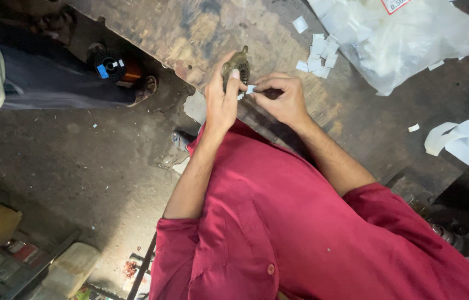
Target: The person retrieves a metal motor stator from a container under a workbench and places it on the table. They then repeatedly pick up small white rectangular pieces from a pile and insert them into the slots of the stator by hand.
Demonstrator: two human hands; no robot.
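Note:
My left hand [221,94] grips a small round slotted metal part [238,65], dark and ring-shaped, held over the edge of a worn wooden table [190,33]. My right hand [281,97] pinches a small white paper slip [250,89] against the part's side. Both hands meet at the part. A loose pile of similar white paper slips [319,55] lies on the table just beyond my right hand. My red shirt fills the lower middle of the view.
A clear plastic bag [406,39] with white material lies at the table's far right. Curled white paper strips [467,139] hang at the right edge. A spool of copper wire [115,68] sits on the floor at left, by another person's sandalled foot [144,89].

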